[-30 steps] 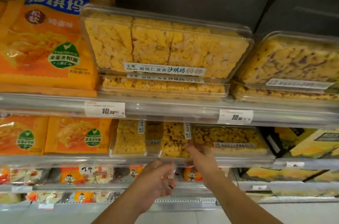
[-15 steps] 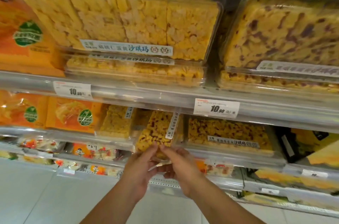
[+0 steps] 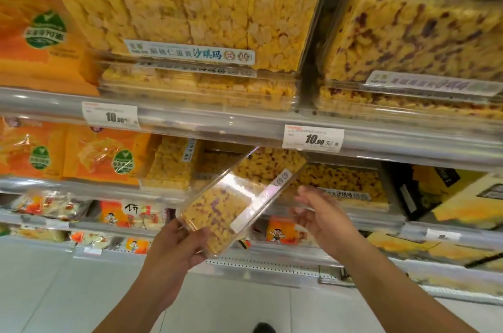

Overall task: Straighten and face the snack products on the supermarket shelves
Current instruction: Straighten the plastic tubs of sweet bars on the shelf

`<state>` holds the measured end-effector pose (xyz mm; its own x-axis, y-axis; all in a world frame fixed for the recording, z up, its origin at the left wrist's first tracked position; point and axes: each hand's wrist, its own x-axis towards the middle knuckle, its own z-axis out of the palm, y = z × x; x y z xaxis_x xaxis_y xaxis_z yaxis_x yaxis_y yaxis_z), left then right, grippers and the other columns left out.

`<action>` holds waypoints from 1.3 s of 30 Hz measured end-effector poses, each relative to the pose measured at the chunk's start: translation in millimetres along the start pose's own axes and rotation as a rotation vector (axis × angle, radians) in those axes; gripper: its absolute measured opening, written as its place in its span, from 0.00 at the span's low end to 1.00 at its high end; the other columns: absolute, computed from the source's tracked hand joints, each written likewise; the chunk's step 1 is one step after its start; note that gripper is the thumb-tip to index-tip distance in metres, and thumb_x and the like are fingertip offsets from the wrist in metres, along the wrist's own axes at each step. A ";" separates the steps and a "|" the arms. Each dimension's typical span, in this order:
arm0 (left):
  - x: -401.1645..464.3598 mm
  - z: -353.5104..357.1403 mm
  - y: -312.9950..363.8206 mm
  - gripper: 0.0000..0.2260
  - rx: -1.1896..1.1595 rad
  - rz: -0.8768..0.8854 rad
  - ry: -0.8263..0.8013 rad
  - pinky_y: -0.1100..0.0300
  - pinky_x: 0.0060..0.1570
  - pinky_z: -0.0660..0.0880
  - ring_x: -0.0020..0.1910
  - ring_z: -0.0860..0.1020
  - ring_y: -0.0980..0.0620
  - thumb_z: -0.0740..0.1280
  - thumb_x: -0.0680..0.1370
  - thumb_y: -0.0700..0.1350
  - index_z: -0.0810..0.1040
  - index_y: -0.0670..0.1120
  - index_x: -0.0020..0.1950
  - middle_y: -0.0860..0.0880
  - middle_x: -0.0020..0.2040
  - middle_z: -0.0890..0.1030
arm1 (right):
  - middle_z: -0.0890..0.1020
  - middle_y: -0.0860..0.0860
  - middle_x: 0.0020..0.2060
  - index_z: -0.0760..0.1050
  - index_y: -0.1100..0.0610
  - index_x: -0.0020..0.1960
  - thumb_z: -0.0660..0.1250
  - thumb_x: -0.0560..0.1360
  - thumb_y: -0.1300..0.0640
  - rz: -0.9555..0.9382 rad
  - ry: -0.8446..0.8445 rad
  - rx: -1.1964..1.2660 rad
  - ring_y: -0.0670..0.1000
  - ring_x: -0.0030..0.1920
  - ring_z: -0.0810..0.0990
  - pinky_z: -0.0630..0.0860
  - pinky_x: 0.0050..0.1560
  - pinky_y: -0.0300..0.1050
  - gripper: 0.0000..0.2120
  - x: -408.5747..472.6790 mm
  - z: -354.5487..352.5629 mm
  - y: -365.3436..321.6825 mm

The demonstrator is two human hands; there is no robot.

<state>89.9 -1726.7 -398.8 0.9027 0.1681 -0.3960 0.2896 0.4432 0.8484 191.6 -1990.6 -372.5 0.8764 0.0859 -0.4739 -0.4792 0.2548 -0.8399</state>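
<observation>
The clear plastic box of yellow, purple-flecked snack squares (image 3: 234,202) tilts diagonally, clear of the middle shelf's front edge (image 3: 81,189). The left hand (image 3: 177,253) grips its lower corner; the right hand (image 3: 324,219) hovers beside it, fingers spread. Two white price tags (image 3: 313,139) hang above.

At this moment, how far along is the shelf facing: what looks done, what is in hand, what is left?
Done: the top-shelf clear boxes sit stacked with labels forward. In hand: the left hand grips a tilted clear snack box out in front of the middle shelf; the right hand is open beside it. Left: seating that box by the labelled box, and turning the box standing on end.
</observation>
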 end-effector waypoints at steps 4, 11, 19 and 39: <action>-2.6 -13.6 0.4 0.28 0.117 -0.017 -0.105 0.45 0.48 0.81 0.55 0.82 0.43 0.80 0.61 0.45 0.78 0.49 0.60 0.44 0.57 0.83 | 0.83 0.58 0.51 0.71 0.52 0.62 0.78 0.62 0.50 -0.067 0.090 -0.020 0.57 0.40 0.84 0.81 0.37 0.53 0.32 -15.4 -20.7 0.4; -4.6 8.8 0.6 0.25 0.295 0.026 -0.245 0.58 0.43 0.80 0.51 0.83 0.48 0.77 0.68 0.35 0.75 0.52 0.61 0.49 0.52 0.84 | 0.84 0.59 0.42 0.75 0.55 0.61 0.73 0.68 0.55 -0.083 0.188 -0.126 0.59 0.39 0.83 0.81 0.41 0.54 0.22 -56.7 -82.6 18.2; 28.8 82.4 16.8 0.20 0.559 0.339 -0.085 0.60 0.53 0.73 0.55 0.78 0.62 0.70 0.76 0.39 0.71 0.57 0.62 0.60 0.56 0.79 | 0.84 0.54 0.50 0.75 0.53 0.57 0.71 0.74 0.61 -0.119 0.201 -0.363 0.53 0.44 0.85 0.82 0.40 0.48 0.13 -41.4 -125.1 -25.9; 96.9 174.2 -17.7 0.44 0.725 0.282 0.028 0.43 0.69 0.66 0.68 0.70 0.44 0.71 0.74 0.36 0.45 0.57 0.77 0.45 0.69 0.70 | 0.82 0.52 0.43 0.61 0.46 0.69 0.69 0.76 0.58 -0.189 0.217 -0.984 0.49 0.34 0.85 0.83 0.37 0.50 0.27 37.8 -172.6 -90.6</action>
<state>227.7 -1871.6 -391.0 0.9676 0.2153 -0.1319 0.1948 -0.3046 0.9324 259.7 -2176.7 -359.9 0.9609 -0.0744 -0.2669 -0.2472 -0.6653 -0.7044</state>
